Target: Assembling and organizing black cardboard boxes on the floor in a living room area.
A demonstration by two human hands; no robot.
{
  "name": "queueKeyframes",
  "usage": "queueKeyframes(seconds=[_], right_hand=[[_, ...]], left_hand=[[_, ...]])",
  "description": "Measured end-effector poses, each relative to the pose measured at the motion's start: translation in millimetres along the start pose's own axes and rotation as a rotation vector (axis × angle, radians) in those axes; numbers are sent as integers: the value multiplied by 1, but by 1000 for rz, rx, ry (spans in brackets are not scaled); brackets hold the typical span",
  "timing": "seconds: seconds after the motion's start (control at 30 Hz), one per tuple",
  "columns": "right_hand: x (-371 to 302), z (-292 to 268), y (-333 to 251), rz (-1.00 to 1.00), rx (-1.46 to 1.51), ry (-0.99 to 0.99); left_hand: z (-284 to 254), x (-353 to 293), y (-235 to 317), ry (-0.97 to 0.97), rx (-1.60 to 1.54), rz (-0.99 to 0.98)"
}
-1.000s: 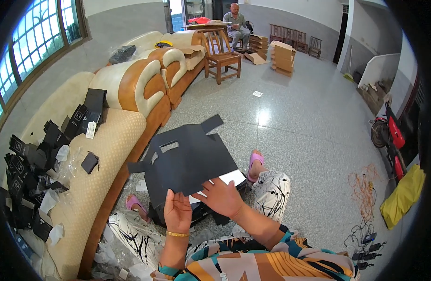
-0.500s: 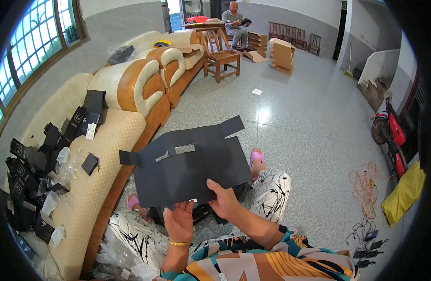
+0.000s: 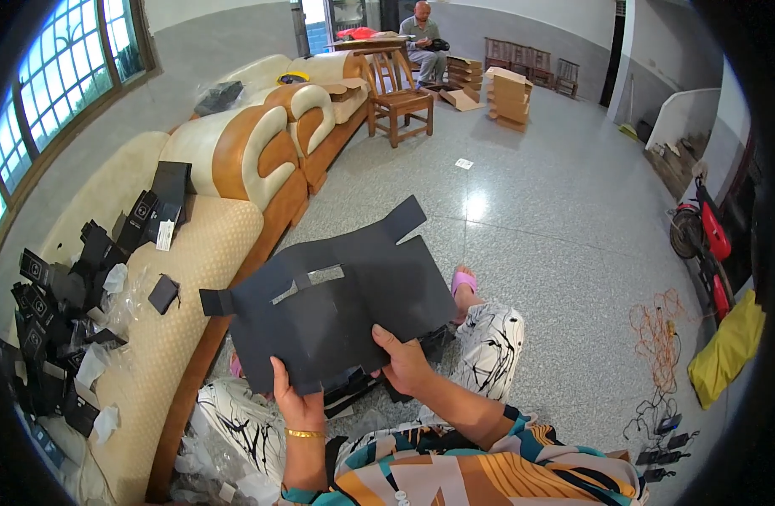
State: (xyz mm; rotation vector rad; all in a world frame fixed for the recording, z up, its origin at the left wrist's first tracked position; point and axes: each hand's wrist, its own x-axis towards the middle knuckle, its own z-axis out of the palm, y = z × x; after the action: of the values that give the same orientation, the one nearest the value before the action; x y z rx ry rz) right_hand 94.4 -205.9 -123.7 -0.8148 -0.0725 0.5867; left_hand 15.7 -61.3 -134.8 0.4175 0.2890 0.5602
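Note:
A flat black die-cut cardboard sheet (image 3: pixel 345 304) with tabs and a slot is held up over my lap, spread almost flat. My left hand (image 3: pixel 294 405) grips its lower edge with the thumb on top. My right hand (image 3: pixel 404 363) pinches the lower right edge. Under the sheet, on my lap, lies a stack of more dark flat pieces (image 3: pixel 353 388), mostly hidden.
A cream and orange sofa (image 3: pixel 193 253) on my left carries several folded black boxes (image 3: pixel 75 287) and clear wrappers. Far off are a wooden chair (image 3: pixel 397 97), a seated person (image 3: pixel 423 38) and cartons. Orange cable (image 3: pixel 657 337) lies on the floor at right, by a red scooter (image 3: pixel 699 236).
The black sheet has been unfolded and turned toward me, now lying flatter and lower. Both hands have shifted along its lower edge.

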Motion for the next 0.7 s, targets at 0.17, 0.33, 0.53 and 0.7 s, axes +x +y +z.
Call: queueKeyframes(seconds=[0.17, 0.33, 0.53, 0.7], right_hand=[[1, -5, 1, -123, -270, 54], [4, -14, 7, -114, -380, 176], [12, -9, 4, -47, -70, 212], [16, -9, 7, 123, 255, 3]], left_hand=[[-6, 9, 10, 94, 159, 107], [-8, 4, 13, 146, 159, 98], [-11, 5, 11, 222, 138, 0], [-11, 8, 3, -113, -134, -157]])
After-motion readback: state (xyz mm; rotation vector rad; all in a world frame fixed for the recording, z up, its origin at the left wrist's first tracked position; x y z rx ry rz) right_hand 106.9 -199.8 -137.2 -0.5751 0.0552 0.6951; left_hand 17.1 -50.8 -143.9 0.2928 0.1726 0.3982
